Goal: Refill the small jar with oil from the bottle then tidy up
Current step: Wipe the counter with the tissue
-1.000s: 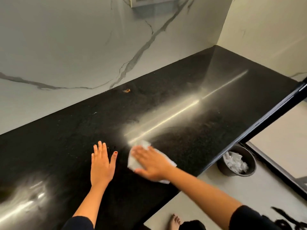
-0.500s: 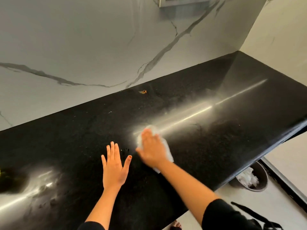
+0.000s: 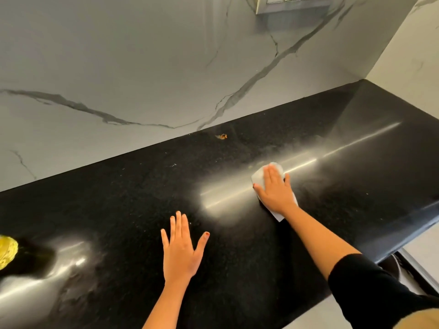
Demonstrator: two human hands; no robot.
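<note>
My right hand (image 3: 275, 189) lies flat on a white paper towel (image 3: 259, 177), pressing it onto the black stone counter (image 3: 133, 200) right of centre. My left hand (image 3: 181, 248) rests flat on the counter nearer the front edge, fingers spread, holding nothing. Neither the oil bottle nor the small jar can be made out; only a yellow object (image 3: 7, 251) shows at the far left edge, cut off by the frame.
A small orange scrap (image 3: 222, 136) lies by the marble back wall (image 3: 142, 67). The counter ends at a side wall on the right. A dark bin (image 3: 392, 263) on the floor peeks out beneath the counter's front right edge.
My right hand has slid the paper towel away from me and to the right along the counter. The view has swung left, bringing the yellow object into sight. My left hand stays put.
</note>
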